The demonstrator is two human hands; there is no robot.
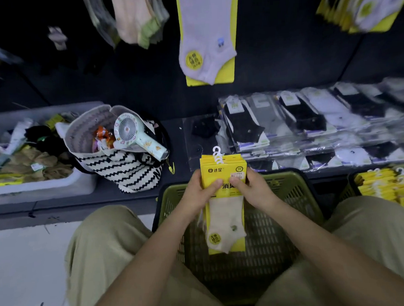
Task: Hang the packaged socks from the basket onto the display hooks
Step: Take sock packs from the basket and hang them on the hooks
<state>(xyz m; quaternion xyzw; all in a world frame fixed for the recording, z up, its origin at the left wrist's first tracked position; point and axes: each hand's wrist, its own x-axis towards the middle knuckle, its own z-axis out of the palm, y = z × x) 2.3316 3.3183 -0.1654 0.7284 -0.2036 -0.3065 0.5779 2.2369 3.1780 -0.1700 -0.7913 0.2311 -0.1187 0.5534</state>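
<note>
Your left hand (198, 191) and right hand (252, 185) both close around a stack of yellow sock packs (223, 172) above the green basket (293, 194), white hangers (217, 155) aligned upward, probably for hooking.

Sock shop, packaged socks (206, 34) hanging on display wall (284, 53)

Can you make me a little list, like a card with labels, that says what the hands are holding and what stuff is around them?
held: stack of yellow sock packs, white hooks on top
left hand: grips the stack's left edge
right hand: grips the stack's right edge
below hands: green basket, looks empty
on wall above: hanging white sock pack
to the left: zigzag bag with handheld fan
far left: white bin of loose socks
to the right: flat sock packs on the shelf
</note>
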